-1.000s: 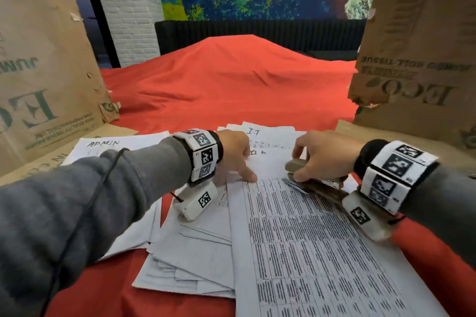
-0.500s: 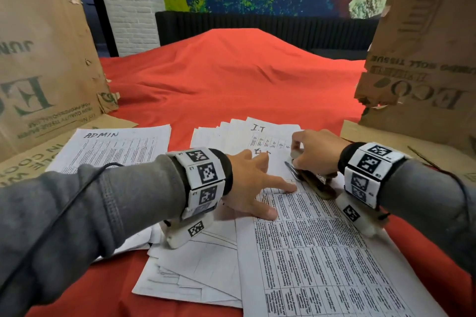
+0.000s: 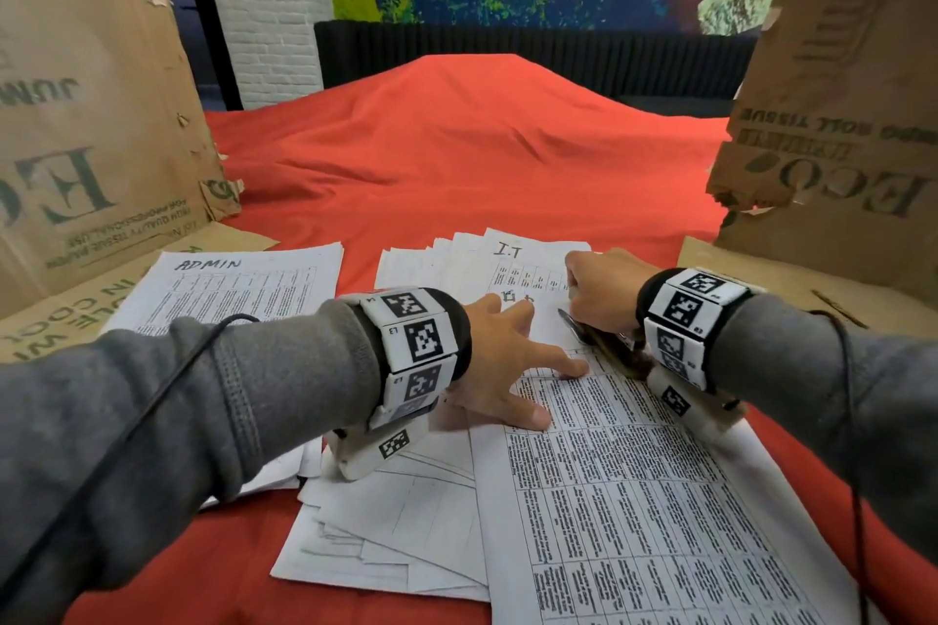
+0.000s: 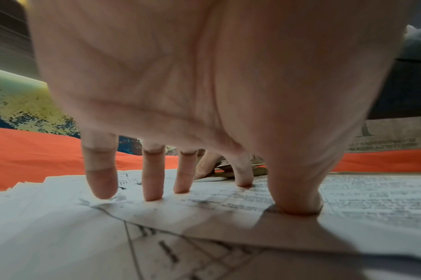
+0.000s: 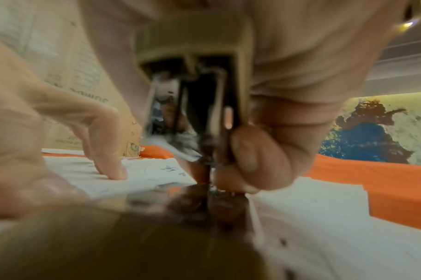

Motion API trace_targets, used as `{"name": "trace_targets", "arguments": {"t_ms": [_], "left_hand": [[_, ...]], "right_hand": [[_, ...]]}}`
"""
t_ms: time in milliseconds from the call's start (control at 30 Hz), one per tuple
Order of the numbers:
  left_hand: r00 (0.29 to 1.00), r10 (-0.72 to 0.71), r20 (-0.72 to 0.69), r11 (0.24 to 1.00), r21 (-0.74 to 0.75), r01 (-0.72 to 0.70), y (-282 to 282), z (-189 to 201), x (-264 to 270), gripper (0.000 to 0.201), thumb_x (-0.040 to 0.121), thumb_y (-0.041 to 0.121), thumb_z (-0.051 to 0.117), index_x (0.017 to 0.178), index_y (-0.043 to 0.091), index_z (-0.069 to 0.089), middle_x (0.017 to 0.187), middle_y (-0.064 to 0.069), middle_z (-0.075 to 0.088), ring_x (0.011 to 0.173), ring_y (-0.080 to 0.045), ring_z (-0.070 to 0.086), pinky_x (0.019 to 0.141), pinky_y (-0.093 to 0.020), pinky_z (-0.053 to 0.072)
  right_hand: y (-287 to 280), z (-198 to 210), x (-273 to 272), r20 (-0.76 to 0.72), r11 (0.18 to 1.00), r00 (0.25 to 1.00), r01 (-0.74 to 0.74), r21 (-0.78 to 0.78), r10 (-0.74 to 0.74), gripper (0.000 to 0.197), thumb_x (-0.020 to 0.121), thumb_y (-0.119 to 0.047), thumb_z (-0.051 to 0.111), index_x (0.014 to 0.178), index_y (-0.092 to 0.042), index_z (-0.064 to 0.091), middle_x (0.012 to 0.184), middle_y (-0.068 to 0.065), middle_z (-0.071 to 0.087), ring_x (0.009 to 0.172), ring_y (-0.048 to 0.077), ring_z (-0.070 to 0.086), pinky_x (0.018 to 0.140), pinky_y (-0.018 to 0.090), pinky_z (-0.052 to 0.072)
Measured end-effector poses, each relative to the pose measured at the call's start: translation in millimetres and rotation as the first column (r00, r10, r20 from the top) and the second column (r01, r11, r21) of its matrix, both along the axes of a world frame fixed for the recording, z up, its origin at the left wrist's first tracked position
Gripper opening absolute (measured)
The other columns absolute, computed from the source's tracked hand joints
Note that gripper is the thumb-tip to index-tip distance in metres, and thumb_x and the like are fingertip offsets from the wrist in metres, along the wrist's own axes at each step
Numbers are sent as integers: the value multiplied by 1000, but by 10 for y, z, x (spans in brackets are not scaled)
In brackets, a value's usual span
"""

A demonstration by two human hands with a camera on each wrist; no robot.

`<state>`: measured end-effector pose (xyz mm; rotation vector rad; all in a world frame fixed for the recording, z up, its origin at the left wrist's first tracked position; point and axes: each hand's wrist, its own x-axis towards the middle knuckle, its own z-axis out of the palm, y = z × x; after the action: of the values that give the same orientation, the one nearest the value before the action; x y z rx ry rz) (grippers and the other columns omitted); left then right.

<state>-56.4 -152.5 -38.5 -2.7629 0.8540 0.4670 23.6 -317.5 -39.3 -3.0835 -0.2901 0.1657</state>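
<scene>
A printed table sheet (image 3: 634, 497) lies on top of a loose paper stack on the red cloth. My left hand (image 3: 507, 371) is spread flat on it, its straight fingertips (image 4: 154, 193) and thumb pressing the paper down. My right hand (image 3: 601, 292) grips a tan stapler (image 3: 606, 345) at the sheet's top right corner. In the right wrist view the stapler (image 5: 195, 94) stands open over its metal base, with my fingers curled round its top arm.
A stack headed "IT" (image 3: 472, 259) lies behind my hands, and a sheet headed "ADMIN" (image 3: 228, 289) lies at the left. More loose sheets (image 3: 386, 538) fan out under my left wrist. Cardboard boxes (image 3: 86, 107) (image 3: 842, 127) flank the red cloth (image 3: 457, 147).
My left hand has slid forward and spread its fingers flat on the printed sheet. The right hand with the stapler has stayed at the sheet's top corner, shifting slightly away.
</scene>
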Motion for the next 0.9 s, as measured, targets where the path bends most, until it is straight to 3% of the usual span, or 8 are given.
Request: {"name": "trace_targets", "arguments": {"t_ms": [100, 200, 367, 500, 667, 900], "left_hand": [[1000, 3, -1, 1000, -5, -3, -2, -6, -7, 71, 94, 75, 45, 155, 62, 11, 147, -6, 34, 129, -31, 41, 89, -43, 39], [1000, 12, -1, 1000, -10, -12, 3, -11, -25, 71, 94, 75, 44, 155, 63, 10, 148, -6, 33, 131, -31, 39, 94, -46, 42], [1000, 13, -19, 1000, -28, -13, 44, 12, -70, 72, 93, 76, 44, 156, 61, 12, 151, -4, 34, 132, -29, 42, 105, -54, 46], [997, 47, -54, 993, -110, -53, 205, 19, -76, 75, 91, 74, 54, 155, 48, 25, 157, 5, 34, 127, -23, 56, 103, -52, 51], [994, 103, 22, 993, -66, -101, 275, 0, -158, 72, 88, 83, 46, 151, 61, 21, 153, 4, 34, 137, -23, 40, 105, -53, 47], [993, 118, -11, 993, -18, -118, 254, 28, -167, 72, 88, 84, 41, 152, 63, 17, 152, 1, 34, 137, -25, 39, 105, -54, 47]], "right_hand": [[22, -10, 83, -7, 997, 999, 32, 74, -31, 12, 97, -20, 50, 108, -15, 50, 105, 10, 59, 79, 24, 58, 54, 30, 42], [62, -2, 193, 13, 992, 999, 44, 120, -46, 11, 98, -20, 52, 108, -17, 48, 109, 10, 59, 84, 26, 58, 51, 30, 37], [8, 137, 233, 94, 974, 993, 43, 221, -66, 9, 97, -21, 55, 105, -18, 54, 100, 9, 62, 74, 21, 59, 48, 26, 40], [-35, 284, -60, -16, 971, 996, -85, 225, 91, 8, 94, -24, 67, 100, -25, 62, 86, 4, 68, 58, 17, 66, 36, 20, 44], [38, 168, -258, -53, 978, 979, -193, 81, 198, 5, 91, -34, 66, 95, -30, 63, 79, -7, 63, 70, 13, 64, 49, 23, 42], [73, 98, -222, -27, 983, 985, -165, 81, 168, 6, 93, -25, 56, 90, -28, 62, 81, -2, 65, 78, 19, 65, 50, 24, 40]]}}
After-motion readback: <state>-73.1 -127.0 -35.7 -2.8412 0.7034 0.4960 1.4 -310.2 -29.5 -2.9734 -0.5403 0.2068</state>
